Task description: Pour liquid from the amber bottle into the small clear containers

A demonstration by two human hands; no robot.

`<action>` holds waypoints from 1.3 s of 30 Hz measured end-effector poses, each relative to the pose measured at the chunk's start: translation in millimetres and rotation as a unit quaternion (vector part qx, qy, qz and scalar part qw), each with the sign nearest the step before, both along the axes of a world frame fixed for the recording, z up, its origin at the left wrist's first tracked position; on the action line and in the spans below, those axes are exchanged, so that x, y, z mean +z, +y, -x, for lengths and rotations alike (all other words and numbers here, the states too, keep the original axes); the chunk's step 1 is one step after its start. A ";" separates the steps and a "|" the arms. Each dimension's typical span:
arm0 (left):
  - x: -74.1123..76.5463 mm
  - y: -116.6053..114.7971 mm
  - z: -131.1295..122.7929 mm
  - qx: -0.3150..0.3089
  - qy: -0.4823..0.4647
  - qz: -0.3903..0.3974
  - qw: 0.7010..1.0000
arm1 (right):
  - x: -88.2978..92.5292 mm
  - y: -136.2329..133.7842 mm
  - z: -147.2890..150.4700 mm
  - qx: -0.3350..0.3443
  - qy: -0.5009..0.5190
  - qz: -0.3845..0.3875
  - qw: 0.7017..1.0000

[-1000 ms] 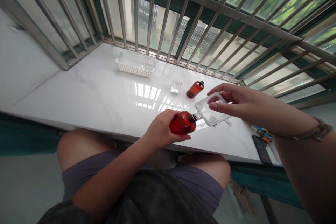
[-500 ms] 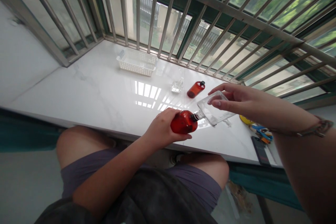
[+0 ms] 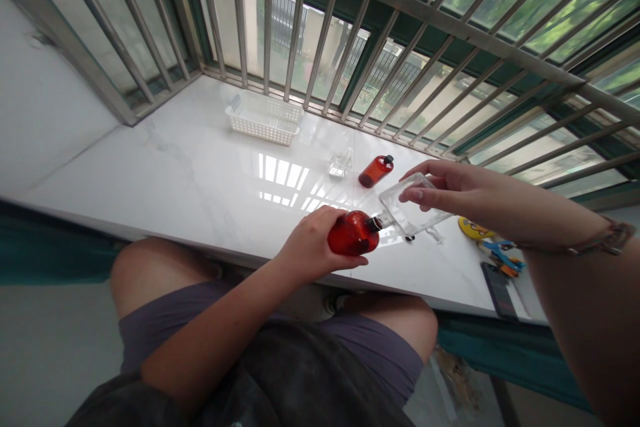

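My left hand (image 3: 313, 243) is closed around a red bottle (image 3: 353, 233), tilted with its dark neck toward the right. In my right hand (image 3: 445, 188) is a clear square glass bottle (image 3: 411, 208), pinched between thumb and fingers and tipped so that its mouth points down to the left. The two necks meet mouth to mouth just above the counter; whether liquid passes between them I cannot make out. Beyond my hands a second red bottle (image 3: 375, 172) with a black top lies on the counter, and left of it a small clear glass bottle (image 3: 340, 165).
A white perforated basket (image 3: 263, 128) stands at the back of the white counter (image 3: 200, 173), near the metal window bars (image 3: 303, 33). At the right are a yellow round object (image 3: 474, 228), a blue and orange item (image 3: 504, 259) and a dark phone-like slab (image 3: 499, 290).
Both hands keep the bottles neck to neck, with almost no movement between them. The whole view has shifted slightly.
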State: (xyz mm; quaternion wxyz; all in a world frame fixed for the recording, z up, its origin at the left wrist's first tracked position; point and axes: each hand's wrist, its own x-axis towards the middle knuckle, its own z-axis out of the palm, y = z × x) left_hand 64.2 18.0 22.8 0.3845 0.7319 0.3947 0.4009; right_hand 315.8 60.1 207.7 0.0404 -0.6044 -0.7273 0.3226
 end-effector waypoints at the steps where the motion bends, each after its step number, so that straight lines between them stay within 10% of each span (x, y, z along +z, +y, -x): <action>1: -0.2 0.0 -0.1 0.000 0.000 0.001 1.000 | 0.8 0.6 0.0 0.009 -0.005 0.014 1.000; 39: -2.0 0.0 0.2 0.007 0.002 0.011 1.000 | 17.5 -4.1 21.5 0.019 -0.126 -0.046 0.991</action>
